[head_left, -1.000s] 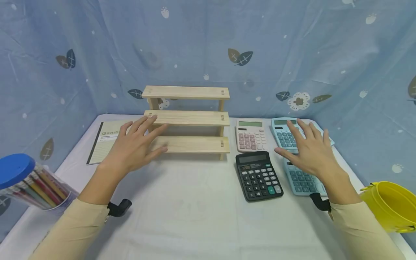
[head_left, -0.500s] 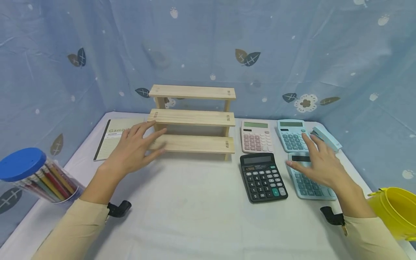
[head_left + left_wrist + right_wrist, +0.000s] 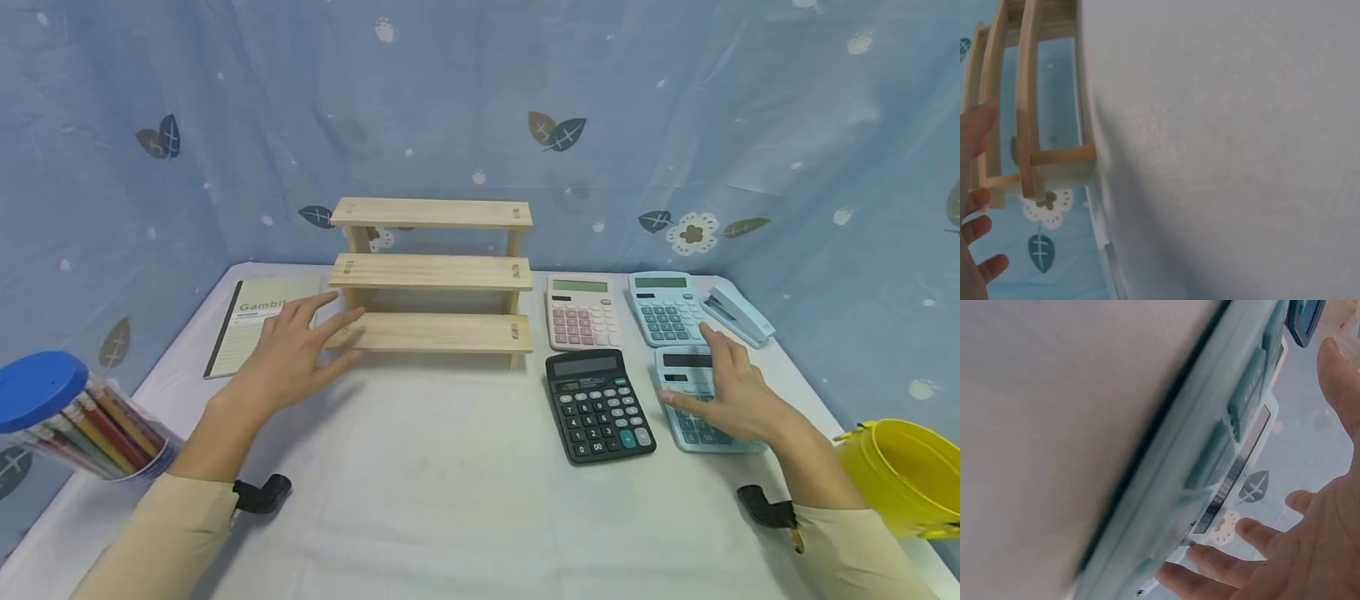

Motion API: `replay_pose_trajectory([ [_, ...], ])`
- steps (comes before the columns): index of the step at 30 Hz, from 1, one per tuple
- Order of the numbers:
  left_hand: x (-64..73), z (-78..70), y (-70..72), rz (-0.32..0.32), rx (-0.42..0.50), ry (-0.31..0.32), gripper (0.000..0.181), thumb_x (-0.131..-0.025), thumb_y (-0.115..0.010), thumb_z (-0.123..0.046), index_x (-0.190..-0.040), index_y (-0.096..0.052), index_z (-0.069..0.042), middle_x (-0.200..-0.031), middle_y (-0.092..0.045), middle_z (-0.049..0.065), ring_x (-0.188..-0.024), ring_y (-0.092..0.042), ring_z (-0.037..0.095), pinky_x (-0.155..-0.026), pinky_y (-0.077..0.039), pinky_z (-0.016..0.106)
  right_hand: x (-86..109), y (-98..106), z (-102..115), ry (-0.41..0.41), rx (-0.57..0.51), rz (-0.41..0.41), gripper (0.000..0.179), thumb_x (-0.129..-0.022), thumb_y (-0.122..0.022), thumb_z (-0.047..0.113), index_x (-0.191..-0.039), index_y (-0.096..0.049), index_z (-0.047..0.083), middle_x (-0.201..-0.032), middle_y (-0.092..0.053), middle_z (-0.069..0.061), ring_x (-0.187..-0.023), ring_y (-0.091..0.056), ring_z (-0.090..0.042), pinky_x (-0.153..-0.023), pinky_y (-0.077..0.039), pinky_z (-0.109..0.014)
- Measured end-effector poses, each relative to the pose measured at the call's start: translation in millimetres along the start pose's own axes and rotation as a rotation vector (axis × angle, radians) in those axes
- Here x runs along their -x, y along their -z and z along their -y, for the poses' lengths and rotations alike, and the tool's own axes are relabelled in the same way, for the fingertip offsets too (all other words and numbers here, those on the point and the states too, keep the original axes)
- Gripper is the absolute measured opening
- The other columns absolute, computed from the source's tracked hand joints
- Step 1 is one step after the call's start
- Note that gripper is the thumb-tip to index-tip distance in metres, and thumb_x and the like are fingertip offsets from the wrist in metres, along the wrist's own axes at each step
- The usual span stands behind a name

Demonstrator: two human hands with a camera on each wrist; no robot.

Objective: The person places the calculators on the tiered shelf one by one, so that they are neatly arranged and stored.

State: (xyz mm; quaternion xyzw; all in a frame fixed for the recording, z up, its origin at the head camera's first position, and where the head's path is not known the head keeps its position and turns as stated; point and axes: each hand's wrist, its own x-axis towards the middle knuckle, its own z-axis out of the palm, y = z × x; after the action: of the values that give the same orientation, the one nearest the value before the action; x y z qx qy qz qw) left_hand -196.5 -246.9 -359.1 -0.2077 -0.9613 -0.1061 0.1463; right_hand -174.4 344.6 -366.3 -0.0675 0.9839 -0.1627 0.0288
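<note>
My right hand (image 3: 738, 396) is over the front light-blue calculator (image 3: 685, 385), thumb near its left side and fingers toward its right. In the right wrist view its fingers are spread, with the calculator's edge (image 3: 1166, 481) close beside them. The left hand (image 3: 281, 362) hovers at the left end of a three-tier wooden display rack (image 3: 435, 271), holding nothing, its fingers loosely extended. The left wrist view shows the rack (image 3: 1027, 94) past its thumb and fingertips. A black calculator (image 3: 600, 408) lies left of the right hand.
Behind lie a pink calculator (image 3: 581, 312), a second light-blue calculator (image 3: 663, 308) and a light-blue stapler (image 3: 738, 312). A notebook (image 3: 251, 321) lies back left. A blue-lidded jar of pencils (image 3: 90, 425) stands left, a yellow bucket (image 3: 892, 475) right.
My right hand has moved down and nearer from the rear light-blue calculator to the front one, uncovering the stapler. The left hand has drifted slightly left and nearer, off the rack's middle tier.
</note>
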Motion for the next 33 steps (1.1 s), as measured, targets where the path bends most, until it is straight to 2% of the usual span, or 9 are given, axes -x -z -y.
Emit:
replay_pose_trajectory([
  [7,7.4,7.3,-6.2,0.006,0.044,0.012,0.058,-0.099,-0.066,-0.047,-0.15,-0.052,-0.023,-0.155,-0.039,0.021,-0.137,-0.037,0.049,-0.09,-0.036,0.065,3.8,-5.8,2.7,-0.03,0.02,0.046,0.142,-0.081,-0.078,0.066,-0.158,0.02,-0.001,-0.154,0.0,-0.048,-0.126,-0.028,-0.076,-0.097,-0.032,-0.081],
  [13,8.6,11.6,-8.0,0.051,0.079,0.06,0.061,-0.101,-0.062,-0.05,-0.152,-0.049,-0.019,-0.156,-0.038,0.018,-0.139,-0.035,0.046,-0.093,-0.033,0.064,7.8,-5.5,4.0,-0.076,0.044,0.091,0.15,-0.075,-0.08,0.069,-0.156,0.023,-0.003,-0.152,0.004,-0.05,-0.123,-0.035,-0.075,-0.095,-0.038,-0.078],
  [21,3.5,15.7,-13.0,0.079,0.176,0.084,0.06,-0.103,-0.06,-0.048,-0.152,-0.049,-0.016,-0.154,-0.04,0.022,-0.134,-0.038,0.049,-0.102,-0.03,0.073,14.3,-3.5,3.5,-0.092,0.068,0.105,0.151,-0.075,-0.082,0.067,-0.155,0.025,-0.004,-0.151,0.006,-0.051,-0.116,-0.039,-0.077,-0.087,-0.043,-0.077],
  [27,0.2,19.8,-17.7,0.135,0.29,0.117,0.064,-0.106,-0.054,-0.049,-0.155,-0.042,-0.01,-0.149,-0.043,0.023,-0.135,-0.043,0.048,-0.106,-0.034,0.069,11.9,-5.1,3.0,-0.103,0.06,0.117,0.15,-0.075,-0.082,0.066,-0.156,0.024,-0.003,-0.152,0.005,-0.05,-0.112,-0.035,-0.08,-0.085,-0.041,-0.08],
  [33,-1.1,25.9,-16.6,0.184,0.387,0.187,0.068,-0.108,-0.046,-0.051,-0.158,-0.034,-0.007,-0.15,-0.041,0.023,-0.124,-0.056,0.044,-0.098,-0.046,0.062,5.1,-4.0,5.4,-0.098,0.088,0.114,0.149,-0.075,-0.082,0.065,-0.156,0.023,-0.003,-0.15,0.001,-0.051,-0.111,-0.038,-0.079,-0.084,-0.043,-0.079],
])
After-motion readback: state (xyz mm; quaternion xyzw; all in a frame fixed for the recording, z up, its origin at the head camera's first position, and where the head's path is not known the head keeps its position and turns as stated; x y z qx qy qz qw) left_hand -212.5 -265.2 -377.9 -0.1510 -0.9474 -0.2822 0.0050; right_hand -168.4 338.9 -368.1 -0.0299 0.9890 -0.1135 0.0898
